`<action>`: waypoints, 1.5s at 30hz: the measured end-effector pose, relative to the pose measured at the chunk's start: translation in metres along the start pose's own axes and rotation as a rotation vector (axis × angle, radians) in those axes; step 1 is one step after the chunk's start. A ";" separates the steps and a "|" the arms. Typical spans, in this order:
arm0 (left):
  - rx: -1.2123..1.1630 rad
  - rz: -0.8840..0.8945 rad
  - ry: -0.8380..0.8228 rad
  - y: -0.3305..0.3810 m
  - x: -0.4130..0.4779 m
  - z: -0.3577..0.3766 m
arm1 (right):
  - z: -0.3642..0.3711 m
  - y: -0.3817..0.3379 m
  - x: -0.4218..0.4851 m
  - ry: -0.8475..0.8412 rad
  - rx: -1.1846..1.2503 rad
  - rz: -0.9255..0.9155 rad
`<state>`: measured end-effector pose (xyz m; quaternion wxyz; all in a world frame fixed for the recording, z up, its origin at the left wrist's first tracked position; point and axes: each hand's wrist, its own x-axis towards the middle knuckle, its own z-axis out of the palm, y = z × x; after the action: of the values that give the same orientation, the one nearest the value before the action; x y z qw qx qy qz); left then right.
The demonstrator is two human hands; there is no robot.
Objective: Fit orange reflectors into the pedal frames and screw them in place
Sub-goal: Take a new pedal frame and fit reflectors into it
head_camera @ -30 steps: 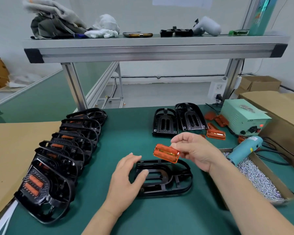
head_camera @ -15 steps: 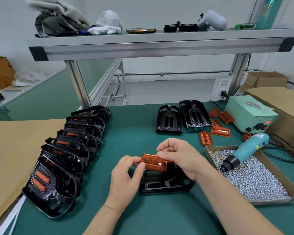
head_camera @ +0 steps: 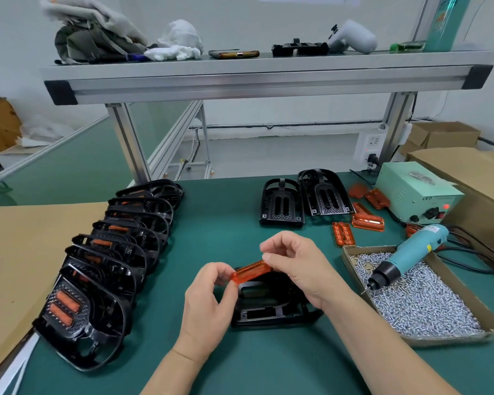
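Just above the pedal frame point(head_camera: 268, 312) at mid counter point(head_camera: 240, 366), both hands are holding one orange reflector point(head_camera: 251, 270). The left hand point(head_camera: 208, 303) is pinching its left end w/ thumb & fingertips; the right hand point(head_camera: 300, 269) is pinching the right end. The reflector is hanging tilted over the frame, apparently not yet seated.

Likely risks: neither hand is steadying the frame, so an off-square push could be jamming the reflector or sliding the frame.

Room: left of the frame, a row of finished pedals point(head_camera: 103, 269) is lying near. Right of the frame, a box of screws point(head_camera: 445, 339) w/ an electric screwdriver point(head_camera: 408, 258) is sitting beside the right forearm, so a wide elbow swing is risking a spill. On the frame's near side, bare green surface is showing.
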<state>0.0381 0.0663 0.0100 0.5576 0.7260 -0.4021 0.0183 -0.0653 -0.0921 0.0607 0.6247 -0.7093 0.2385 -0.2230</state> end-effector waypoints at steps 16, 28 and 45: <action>0.024 0.012 -0.020 0.003 -0.003 0.001 | -0.002 0.008 -0.002 0.026 -0.002 0.013; 0.057 0.075 -0.001 -0.003 -0.003 0.002 | -0.005 0.013 -0.007 0.065 -0.018 -0.011; -0.004 -0.004 -0.083 -0.003 -0.001 0.001 | -0.013 0.011 -0.016 0.031 -0.246 -0.113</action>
<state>0.0388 0.0660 0.0063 0.5417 0.7258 -0.4237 -0.0137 -0.0869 -0.0938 0.0516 0.5157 -0.7894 0.2332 -0.2379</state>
